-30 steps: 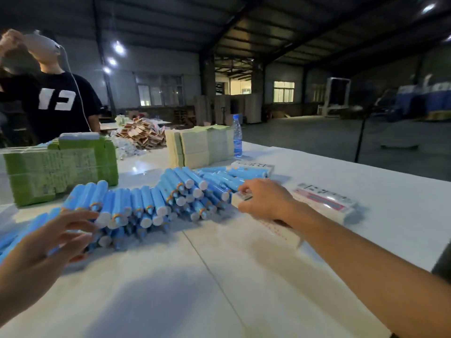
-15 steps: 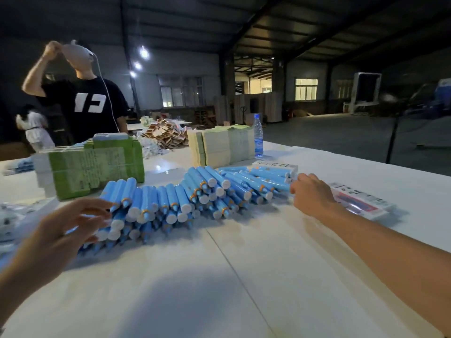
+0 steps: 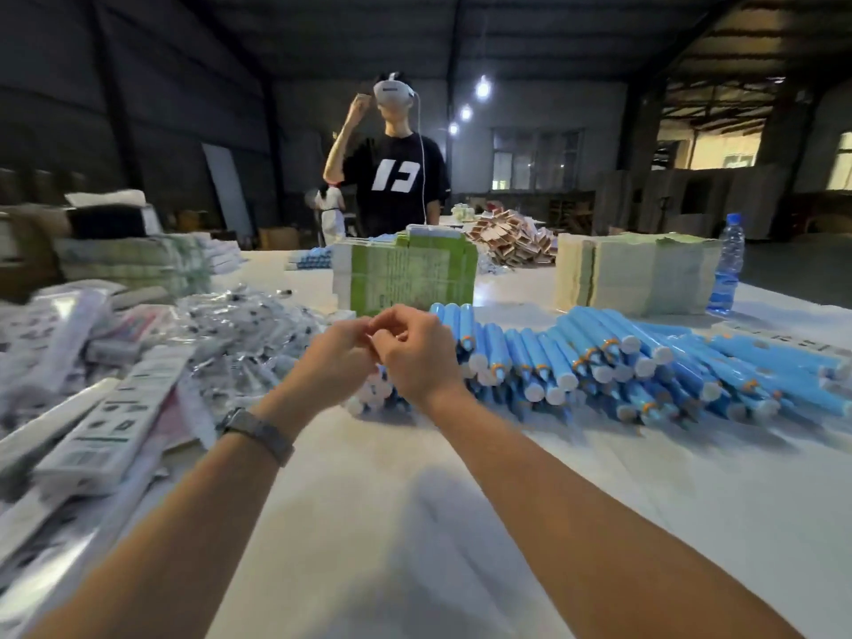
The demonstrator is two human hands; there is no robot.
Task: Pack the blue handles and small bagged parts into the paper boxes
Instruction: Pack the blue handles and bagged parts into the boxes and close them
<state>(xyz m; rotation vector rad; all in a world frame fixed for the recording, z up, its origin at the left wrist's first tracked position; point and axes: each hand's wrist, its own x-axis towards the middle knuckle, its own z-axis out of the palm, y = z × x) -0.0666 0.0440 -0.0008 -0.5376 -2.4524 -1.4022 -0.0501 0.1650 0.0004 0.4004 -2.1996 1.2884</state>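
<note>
Left hand point(image 3: 339, 359): raised at the centre of the frame, fingers curled, fingertips met with those of the other hand; whether anything is pinched cannot be told.
Right hand point(image 3: 417, 357): held just beside the left one, fingers curled inward; nothing can be made out between them.
Watch point(image 3: 258, 431): worn on the left wrist.
Blue handles point(image 3: 599, 357): piled in a long heap from the centre to the right edge, white caps turned toward the camera, partly hidden behind the hands.
Small bagged parts point(image 3: 249, 329): heaped in clear bags at centre left, blurred.
Paper boxes point(image 3: 110, 422): laid flat in a loose pile at the lower left.
Green stack point(image 3: 410, 274): stood behind the hands, upper centre.
Pale stack point(image 3: 631, 274): placed at the upper right.
Water bottle point(image 3: 727, 265): stood upright just right of the pale stack.
Table point(image 3: 415, 523): white, bare part seen at lower centre.
Person point(image 3: 396, 177): seen standing beyond the table, headset worn, one arm raised.
</note>
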